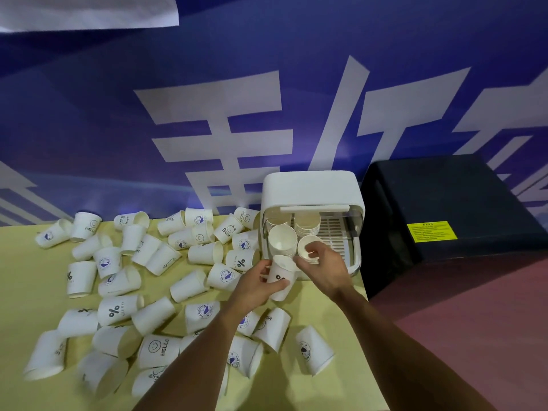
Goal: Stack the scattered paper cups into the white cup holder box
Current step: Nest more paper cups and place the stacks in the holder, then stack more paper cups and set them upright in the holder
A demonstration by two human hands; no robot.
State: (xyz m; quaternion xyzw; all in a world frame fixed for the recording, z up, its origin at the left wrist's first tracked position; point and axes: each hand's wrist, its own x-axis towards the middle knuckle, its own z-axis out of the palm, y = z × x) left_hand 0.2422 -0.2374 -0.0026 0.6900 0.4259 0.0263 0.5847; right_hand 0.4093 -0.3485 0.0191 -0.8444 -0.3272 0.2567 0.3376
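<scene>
Fingers (277, 285) of left hand (252, 287) round printed cup (281, 292), right hand (324, 264) pinching boxed cup (305, 245), scattered cups (118, 310) beside white box (311, 185)

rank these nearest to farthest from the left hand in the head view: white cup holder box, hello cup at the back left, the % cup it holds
1. % cup, gripped in the fingers of the left hand.
2. white cup holder box, just ahead and to the right.
3. hello cup, far off at the back left.
</scene>
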